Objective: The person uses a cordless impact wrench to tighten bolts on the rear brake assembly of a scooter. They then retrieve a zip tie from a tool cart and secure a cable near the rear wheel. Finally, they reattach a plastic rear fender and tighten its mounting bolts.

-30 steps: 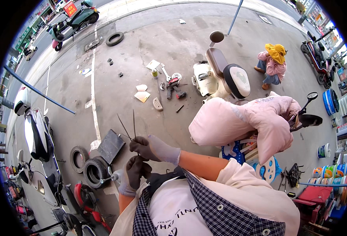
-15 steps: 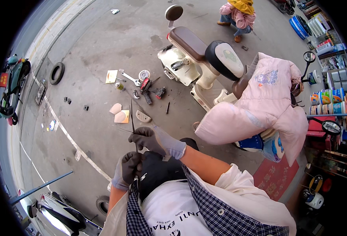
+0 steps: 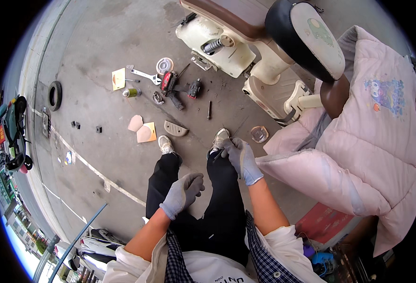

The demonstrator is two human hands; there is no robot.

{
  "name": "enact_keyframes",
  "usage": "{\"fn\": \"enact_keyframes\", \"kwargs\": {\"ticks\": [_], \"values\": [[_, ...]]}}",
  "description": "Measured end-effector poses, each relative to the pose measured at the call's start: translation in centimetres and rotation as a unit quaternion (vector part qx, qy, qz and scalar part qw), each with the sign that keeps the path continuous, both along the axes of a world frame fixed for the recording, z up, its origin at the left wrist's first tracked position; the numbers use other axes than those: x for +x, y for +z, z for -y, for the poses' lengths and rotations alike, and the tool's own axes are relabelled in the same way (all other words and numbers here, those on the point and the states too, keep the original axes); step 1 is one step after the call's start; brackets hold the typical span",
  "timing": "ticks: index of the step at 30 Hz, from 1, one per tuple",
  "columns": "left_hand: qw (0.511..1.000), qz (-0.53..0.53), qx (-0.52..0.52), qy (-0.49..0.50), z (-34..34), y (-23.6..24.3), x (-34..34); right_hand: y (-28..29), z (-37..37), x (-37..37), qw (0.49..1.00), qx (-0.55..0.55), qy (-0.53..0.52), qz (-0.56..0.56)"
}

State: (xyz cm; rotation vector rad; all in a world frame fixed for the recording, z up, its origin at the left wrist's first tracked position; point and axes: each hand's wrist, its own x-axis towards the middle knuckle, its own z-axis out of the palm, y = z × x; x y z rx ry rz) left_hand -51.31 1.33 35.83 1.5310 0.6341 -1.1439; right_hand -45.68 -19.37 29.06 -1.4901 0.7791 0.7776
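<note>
Near the middle of the frame, the right hand [image 3: 241,158] seems pinched on a thin dark strip [image 3: 217,155], which shows against the person's right leg [image 3: 223,184] and is too small to make out fully. The left hand [image 3: 184,193], lower and further left, is loosely curled with nothing seen in it, well apart from the other. Something so slim probably calls for a firm, steady pinch, its free end kept clear of the quilt [image 3: 378,165] at right and the drill [image 3: 168,84] above.
</note>
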Motion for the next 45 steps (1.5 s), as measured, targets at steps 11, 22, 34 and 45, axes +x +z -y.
{"fn": "enact_keyframes", "kwargs": {"ticks": [11,22,34,45], "values": [[0.99,-0.016,0.045,-0.134,-4.5,-25.5,10.6,-28.5,-1.3,3.6,0.926,-0.224,0.302,0.028],[0.911,0.159,-0.342,0.165,7.6,-47.6,27.4,-48.1,-2.4,10.3,0.743,-0.252,0.619,0.047],[0.698,0.103,-0.631,0.324,10.3,-50.5,31.8,-35.0,1.5,7.7,0.723,-0.32,0.612,0.003],[0.647,0.06,-0.674,0.351,11.0,-51.5,33.9,-30.8,-1.9,9.3,0.906,-0.356,0.226,0.031]]}}
